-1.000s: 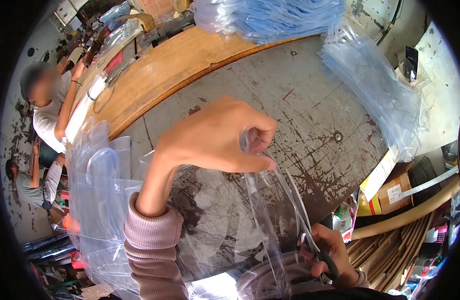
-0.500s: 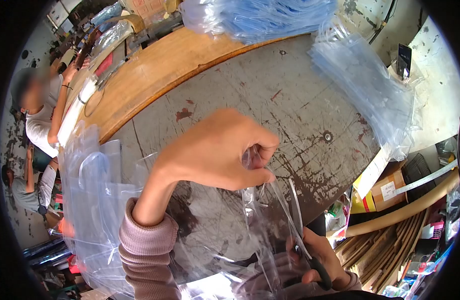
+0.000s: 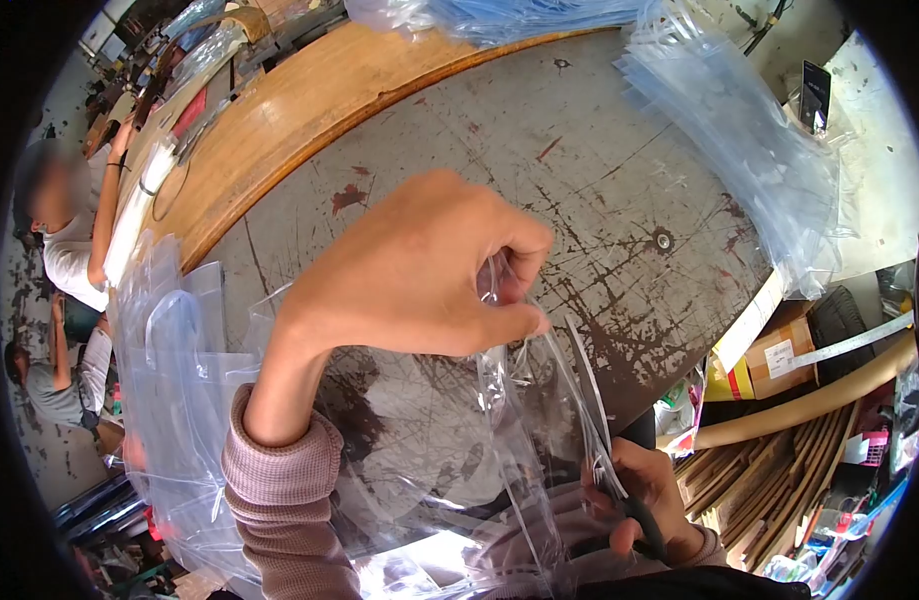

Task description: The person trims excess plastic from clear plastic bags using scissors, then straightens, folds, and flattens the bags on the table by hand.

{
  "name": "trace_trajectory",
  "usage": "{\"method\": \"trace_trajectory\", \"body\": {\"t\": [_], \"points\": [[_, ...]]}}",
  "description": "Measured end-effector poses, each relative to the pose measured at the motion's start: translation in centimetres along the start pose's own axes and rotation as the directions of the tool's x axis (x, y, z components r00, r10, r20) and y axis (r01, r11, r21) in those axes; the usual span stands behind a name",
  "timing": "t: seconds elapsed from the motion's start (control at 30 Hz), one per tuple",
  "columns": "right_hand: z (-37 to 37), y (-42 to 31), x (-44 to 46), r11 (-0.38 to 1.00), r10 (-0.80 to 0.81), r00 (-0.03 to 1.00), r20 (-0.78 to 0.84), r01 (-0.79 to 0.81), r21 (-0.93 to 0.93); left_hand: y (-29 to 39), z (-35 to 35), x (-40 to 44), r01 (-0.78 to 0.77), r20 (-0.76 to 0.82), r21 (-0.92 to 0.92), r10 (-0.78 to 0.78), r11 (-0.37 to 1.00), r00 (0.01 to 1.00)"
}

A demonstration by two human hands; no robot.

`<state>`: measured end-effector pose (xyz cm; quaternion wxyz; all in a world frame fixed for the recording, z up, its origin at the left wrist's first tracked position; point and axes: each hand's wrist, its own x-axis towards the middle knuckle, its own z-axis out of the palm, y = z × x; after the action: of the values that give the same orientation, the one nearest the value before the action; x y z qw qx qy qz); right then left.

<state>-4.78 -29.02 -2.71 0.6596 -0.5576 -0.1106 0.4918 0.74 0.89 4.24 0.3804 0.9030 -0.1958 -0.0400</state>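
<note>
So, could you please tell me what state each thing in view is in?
Left hand, closed on clear plastic
Clear plastic, creased
Right hand, closed around scissors
Scissors, blade opening unclear
Left sleeve, bunched
Table, scratched, stained
Phone, propped upright
Plastic sheets at upper right, piled
Cardboard box, closure unclear

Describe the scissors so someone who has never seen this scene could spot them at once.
Start at the scratched grey table, then look below and right of the picture's centre. There the right hand holds the scissors, their long thin blades pointing up the picture. A dark handle sets them apart from the clear plastic beside the blades.
</note>
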Motion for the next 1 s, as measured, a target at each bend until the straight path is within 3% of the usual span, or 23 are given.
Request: {"method": "trace_trajectory", "body": {"t": [0.13, 0.53, 0.67, 1.0], "points": [[1.3, -0.9, 0.5, 0.989, 0.047, 0.995, -0.087, -0.034, 0.143, -0.1, 0.0, 0.0, -0.014, -0.011, 0.001, 0.014, 1.000, 1.000], [-0.1, -0.4, 0.3, 0.997, 0.022, 1.000, 0.010, -0.023, 0.077, 0.5, 0.2, 0.0, -0.040, -0.011, 0.019, 0.040, 0.999, 0.999], [0.3, -0.5, 0.0, 0.993, 0.055, 0.997, -0.047, -0.050, 0.103, 0.6, 0.0, -0.1, -0.041, -0.010, 0.062, 0.042, 0.997, 0.999], [0.4, -0.7, 0.6, 0.995, 0.035, 0.999, -0.013, -0.034, 0.094, 0.7, 0.4, -0.1, -0.038, -0.016, -0.020, 0.038, 0.999, 0.999]]}}
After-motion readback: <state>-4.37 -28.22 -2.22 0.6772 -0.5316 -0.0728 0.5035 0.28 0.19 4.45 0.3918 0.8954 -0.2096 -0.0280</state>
